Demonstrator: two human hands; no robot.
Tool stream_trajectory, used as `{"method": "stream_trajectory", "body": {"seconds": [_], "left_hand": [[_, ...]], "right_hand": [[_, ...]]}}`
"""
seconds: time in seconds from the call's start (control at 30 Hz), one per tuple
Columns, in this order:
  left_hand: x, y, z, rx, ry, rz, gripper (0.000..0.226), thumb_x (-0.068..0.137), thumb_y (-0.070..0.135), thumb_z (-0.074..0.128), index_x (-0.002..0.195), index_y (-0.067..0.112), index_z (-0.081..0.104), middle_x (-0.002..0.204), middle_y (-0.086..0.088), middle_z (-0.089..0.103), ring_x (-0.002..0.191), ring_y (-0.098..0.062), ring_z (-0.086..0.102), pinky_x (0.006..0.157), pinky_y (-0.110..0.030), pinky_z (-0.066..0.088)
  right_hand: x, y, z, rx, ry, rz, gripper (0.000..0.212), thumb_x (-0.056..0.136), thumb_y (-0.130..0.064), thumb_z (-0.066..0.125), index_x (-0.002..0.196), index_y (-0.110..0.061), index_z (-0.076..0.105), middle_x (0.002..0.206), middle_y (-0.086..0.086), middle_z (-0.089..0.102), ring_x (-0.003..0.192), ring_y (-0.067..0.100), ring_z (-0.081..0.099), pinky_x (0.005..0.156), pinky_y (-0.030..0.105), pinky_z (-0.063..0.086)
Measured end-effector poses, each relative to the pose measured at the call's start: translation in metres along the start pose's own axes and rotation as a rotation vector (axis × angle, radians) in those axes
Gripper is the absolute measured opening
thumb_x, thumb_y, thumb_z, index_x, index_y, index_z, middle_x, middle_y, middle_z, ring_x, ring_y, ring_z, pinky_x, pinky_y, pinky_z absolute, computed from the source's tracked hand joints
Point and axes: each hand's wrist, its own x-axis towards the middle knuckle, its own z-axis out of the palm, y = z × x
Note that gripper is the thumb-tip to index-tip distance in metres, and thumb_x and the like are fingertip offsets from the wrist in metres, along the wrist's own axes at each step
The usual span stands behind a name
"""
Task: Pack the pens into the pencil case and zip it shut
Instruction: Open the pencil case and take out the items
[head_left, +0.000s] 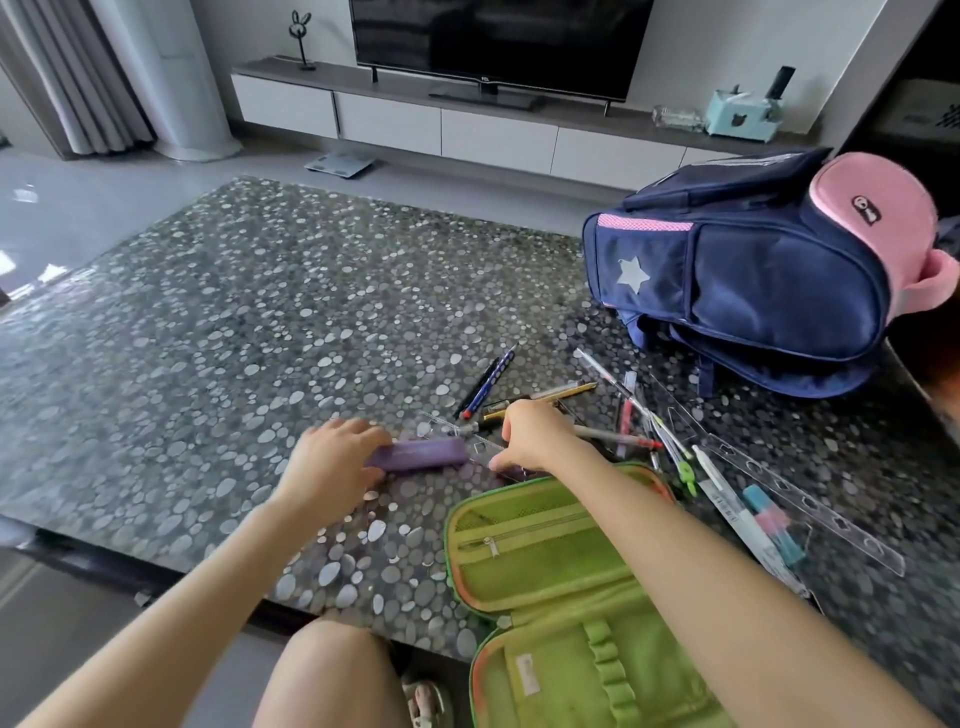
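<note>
Centre frame, my left hand (332, 460) grips the flat purple plastic box (426, 453); my right hand (535, 434) curls beside it, hold unclear. Loose pens (613, 435) lie right of centre, the open green fabric pencil case (519, 545) bottom centre; I'd best gather the pens parallel

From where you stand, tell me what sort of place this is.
Most likely a home living room: a flat-screen television stands on a low media cabinet, curtains hang at the left, and a school backpack lies on the pebble-patterned table.
</note>
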Motion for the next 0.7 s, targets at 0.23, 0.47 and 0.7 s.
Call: {"method": "stream_trajectory", "body": {"seconds": [0.23,0.47,0.7], "left_hand": [[-0.002,-0.016,-0.002,-0.068,-0.057,-0.101,0.040,0.082,0.028,0.065,0.121,0.026,0.055,0.119,-0.002,0.058,0.113,-0.027,0.049,0.090,-0.040,0.046],[-0.021,0.076,-0.023,-0.447,-0.082,0.007,0.034,0.088,0.043,0.051,0.107,0.018,0.063,0.103,0.002,0.066,0.089,-0.014,0.061,0.083,-0.028,0.051],[-0.030,0.110,-0.026,-0.559,-0.042,0.229,0.026,0.080,0.024,0.067,0.106,0.024,0.064,0.098,0.006,0.068,0.087,-0.011,0.061,0.078,-0.023,0.047]], "right_hand": [[-0.017,0.008,0.016,-0.024,0.054,-0.029,0.032,0.080,-0.031,0.071,0.098,-0.006,0.063,0.102,0.008,0.067,0.093,0.027,0.062,0.073,0.033,0.048],[-0.025,0.026,-0.007,0.209,0.026,-0.048,0.019,0.079,-0.021,0.071,0.078,-0.011,0.054,0.081,0.005,0.060,0.072,0.019,0.055,0.068,0.032,0.046],[-0.047,0.057,-0.042,0.772,0.239,-0.090,0.018,0.084,-0.003,0.063,0.075,-0.008,0.049,0.081,0.015,0.069,0.063,0.016,0.067,0.064,0.034,0.059]]}}
